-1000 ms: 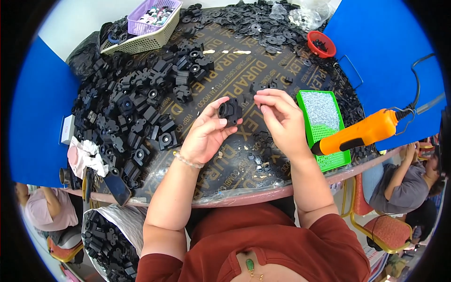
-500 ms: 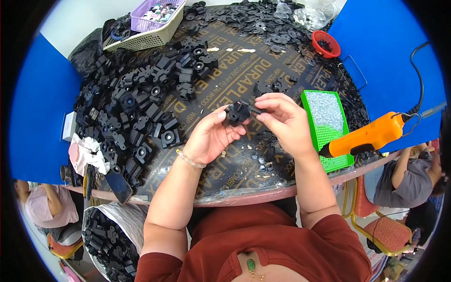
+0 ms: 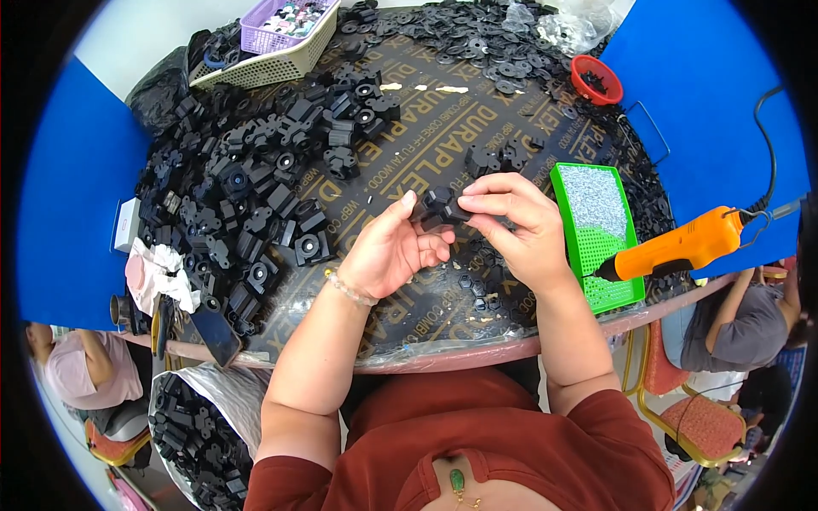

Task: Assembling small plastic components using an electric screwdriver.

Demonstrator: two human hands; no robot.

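The right hand (image 3: 527, 228) pinches a black molded part (image 3: 441, 203) between thumb and fingers, over the middle of the table (image 3: 426, 128). The left hand (image 3: 385, 251) is palm up just beside it, thumb apart from curled fingers; whether it touches the part, I cannot tell. Small hexagonal pieces (image 3: 479, 288) lie toward the table's near edge, and a few black parts (image 3: 490, 159) sit just beyond the right hand. Near the right edge, an orange power tool (image 3: 682, 243) reaches over a green tray (image 3: 620, 298) holding pale bits (image 3: 594, 196). A heap of black housings (image 3: 247, 170) covers the left side; flat black discs (image 3: 477, 43) spread along the far edge, near a red bowl (image 3: 607, 97)
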